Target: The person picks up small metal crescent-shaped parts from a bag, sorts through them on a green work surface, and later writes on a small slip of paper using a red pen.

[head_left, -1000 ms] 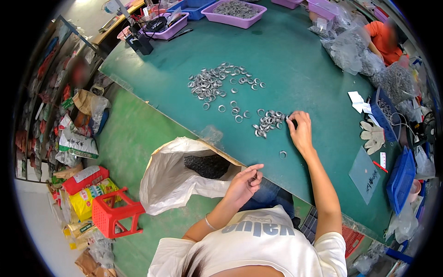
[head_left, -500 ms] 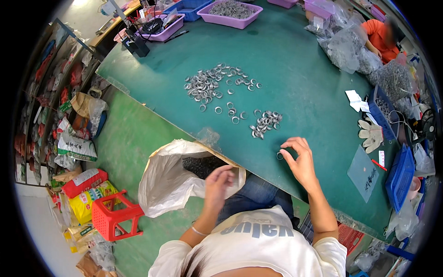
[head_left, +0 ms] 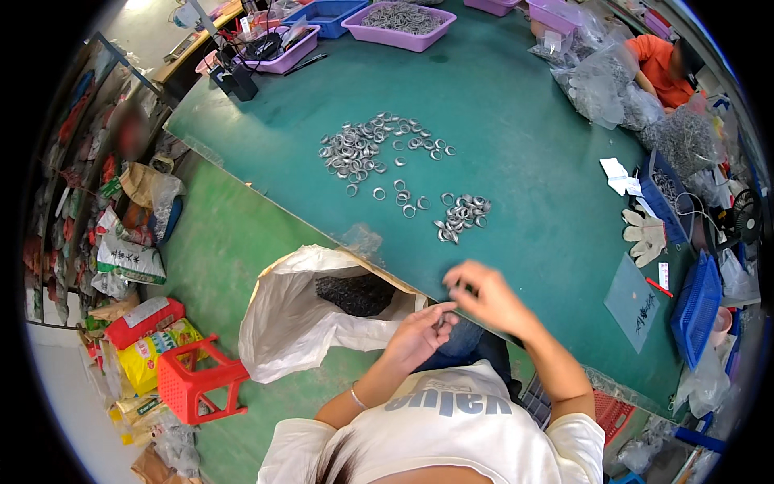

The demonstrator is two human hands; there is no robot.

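Observation:
My right hand [head_left: 490,295] is at the near edge of the green table [head_left: 524,137], blurred, its fingers closed around what look like small metal rings. My left hand [head_left: 418,332] is just below that edge with its fingers curled, its fingertips almost touching the right hand's. I cannot tell what it holds. A small heap of metal rings [head_left: 462,216] lies on the table a little beyond my right hand. A larger spread of rings [head_left: 363,149] lies farther back to the left. A white plastic bag [head_left: 294,323] with dark contents stands open beside my left hand.
Purple trays [head_left: 401,18] and blue bins stand at the table's far end. Another person in orange [head_left: 657,68] sits at the far right among clear bags. White gloves [head_left: 645,235] and blue baskets [head_left: 697,306] lie at the right. A red stool [head_left: 197,387] and sacks stand on the floor at the left.
My right hand has drawn back from the small heap of rings to the table's near edge. My left hand has moved right from the bag's mouth to meet it.

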